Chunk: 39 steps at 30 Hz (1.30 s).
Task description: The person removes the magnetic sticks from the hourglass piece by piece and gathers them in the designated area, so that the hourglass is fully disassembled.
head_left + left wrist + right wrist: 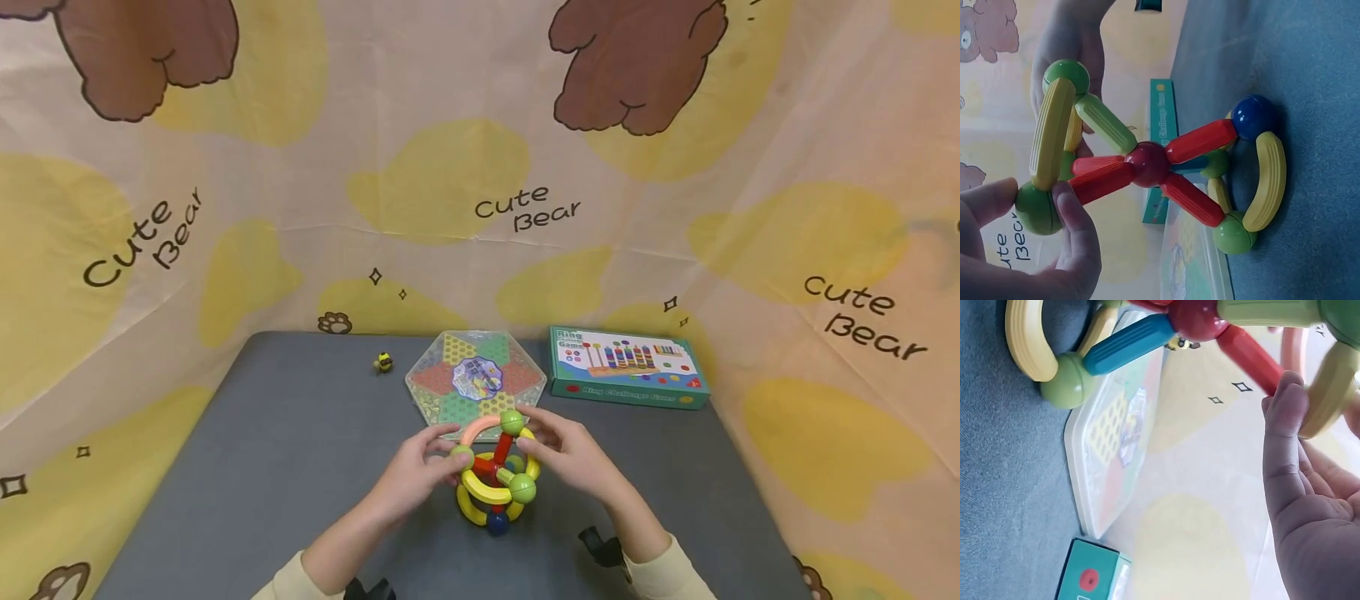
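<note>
With the left hand (408, 479), pinching the model (487, 469) by a green ball (1038, 208) at the left of its upper ring (1054, 131). With the right hand (573, 454), grasping the right side of that same ring, thumb and fingers to either side of a yellow rod (1330, 394). Held near the top only, between both hands, with the red hub (1149, 164) and lower ring (1269, 181) below the fingertips. Upright at the table (300, 433), long axis running roughly vertical, upper ring facing upward, blue ball (1255, 117) low down and toward the person. Hard to tell whether touching the tabletop. Placed just in front of the board (476, 379), left of and nearer than the box (626, 375), right of and nearer than the bee (383, 362).
</note>
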Tool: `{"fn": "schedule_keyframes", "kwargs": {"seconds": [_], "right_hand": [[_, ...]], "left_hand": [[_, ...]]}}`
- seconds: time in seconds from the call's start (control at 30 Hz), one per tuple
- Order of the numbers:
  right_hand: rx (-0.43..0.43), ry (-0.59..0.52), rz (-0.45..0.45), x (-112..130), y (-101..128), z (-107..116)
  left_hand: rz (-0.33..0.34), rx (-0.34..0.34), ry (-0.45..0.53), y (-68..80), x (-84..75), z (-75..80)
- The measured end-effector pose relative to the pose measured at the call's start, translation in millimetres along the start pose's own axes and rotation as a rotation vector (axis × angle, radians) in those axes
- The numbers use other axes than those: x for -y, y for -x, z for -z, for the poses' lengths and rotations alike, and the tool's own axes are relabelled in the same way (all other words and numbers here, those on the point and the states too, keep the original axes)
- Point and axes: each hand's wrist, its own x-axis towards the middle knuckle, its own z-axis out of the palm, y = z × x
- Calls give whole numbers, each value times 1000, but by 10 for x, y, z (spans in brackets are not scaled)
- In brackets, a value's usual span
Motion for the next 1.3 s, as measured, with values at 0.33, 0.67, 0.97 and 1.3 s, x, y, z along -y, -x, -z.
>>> {"fn": "schedule_keyframes", "kwargs": {"seconds": [0.33,0.67,0.97,1.3], "right_hand": [[-45,-121,-75,29,243,-12],[-44,-185,-126,80,411,-26],[-72,-247,-134,71,516,-17],[-106,-126,-162,-24,472,158]], "left_hand": [[-44,-140,-2,-28,-7,-40],[-78,-214,-18,-35,-2,-77],[-141,-201,-11,-70,28,-75],[-188,-162,10,-96,8,-83]]}}
